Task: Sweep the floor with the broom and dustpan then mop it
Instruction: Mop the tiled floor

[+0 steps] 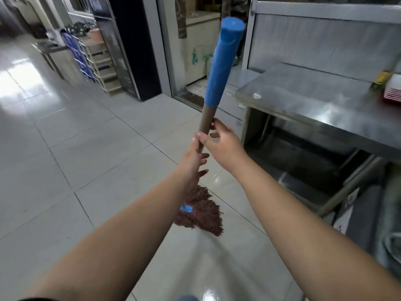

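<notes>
Head camera view looks down two bare forearms to a mop handle [208,118], where both hands meet. Left hand [195,157] is curled round the brown shaft, lower down; right hand [221,144] sits just above it, thumb and fingers closing loosely on the shaft, though the far side of that grip is hidden. Blue sleeve [223,61] covers the handle's top end. Below, the left forearm hides most of the shaft, so only the reddish-brown mop head [201,211] and its blue clip [186,209] show, resting on the pale tiled floor [76,148]. Steel bench [314,98] at the right is cut off by the frame; blurred objects on its far end are hard to identify. Stacked blue crates [76,53] stand far left, contents unreadable.
</notes>
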### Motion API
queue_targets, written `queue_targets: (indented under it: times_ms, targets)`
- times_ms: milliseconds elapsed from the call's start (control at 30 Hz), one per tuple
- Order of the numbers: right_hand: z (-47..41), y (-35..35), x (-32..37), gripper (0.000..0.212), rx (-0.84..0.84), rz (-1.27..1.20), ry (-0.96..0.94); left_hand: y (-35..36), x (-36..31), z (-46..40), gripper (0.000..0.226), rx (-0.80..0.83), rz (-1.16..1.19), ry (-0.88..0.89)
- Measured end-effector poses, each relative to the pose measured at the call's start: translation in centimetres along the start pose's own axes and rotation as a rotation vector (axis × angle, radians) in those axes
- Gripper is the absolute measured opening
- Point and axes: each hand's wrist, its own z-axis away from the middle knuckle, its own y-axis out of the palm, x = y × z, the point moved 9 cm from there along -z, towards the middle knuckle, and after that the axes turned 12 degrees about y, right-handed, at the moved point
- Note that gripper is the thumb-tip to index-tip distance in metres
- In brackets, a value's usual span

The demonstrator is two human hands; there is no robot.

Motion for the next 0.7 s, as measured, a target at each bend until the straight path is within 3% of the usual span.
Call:
queue_targets:
  times_ms: [167, 333, 467, 600, 700]
  targets:
    - [-7.7, -5.0, -1.8, 0.029, -0.124, -0.031, 0.032, 4.9, 1.0, -6.4, 0.038, 0.041, 0.211, -0.095]
    - [-16.4, -8.9, -2.2, 0.018, -0.157, -0.01, 0.004, 9.1, 2.7, -14.7, 0.053, 0.055, 0.417, -0.232]
    - [-21.6, -12.1, -3.3, 0.036, -0.162, 0.146, 0.074, 12.7, 2.5, -20.3, 0.05, 0.02, 0.548, -0.293]
    - [-26.7, -15.7, -5.7, 0.059, -0.124, 0.449, 0.217, 17.4, 3.0, -25.4, 0.025, -0.109, 0.734, -0.363]
    - [-29.7, -17.4, -6.1, 0.061, -0.064, 0.666, 0.161, 20.8, 3.9, -28.9, 0.016, -0.123, 0.894, -0.379]
